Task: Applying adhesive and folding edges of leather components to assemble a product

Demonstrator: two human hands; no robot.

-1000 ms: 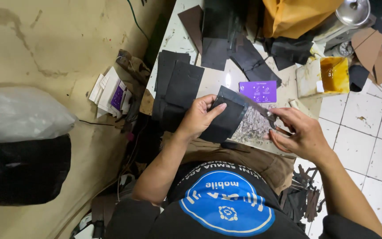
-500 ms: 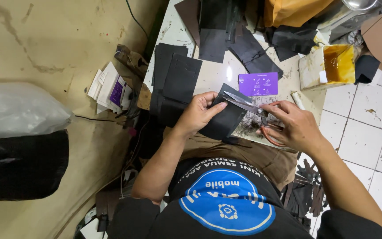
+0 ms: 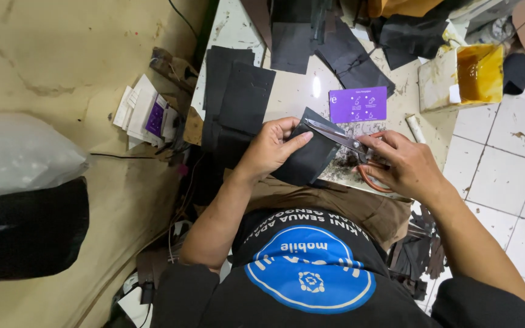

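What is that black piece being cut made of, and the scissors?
The black piece in the left hand looks like thin leather or imitation leather: matte, flat and slightly stiff, though which one is unclear. The scissors in the right hand have shiny grey blades, likely steel, and reddish handle loops, possibly plastic-coated.

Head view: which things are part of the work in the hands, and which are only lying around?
In use: left hand, black piece, right hand, scissors.
Lying about: purple card, yellow glue tub, stacked black sheets, white bag.
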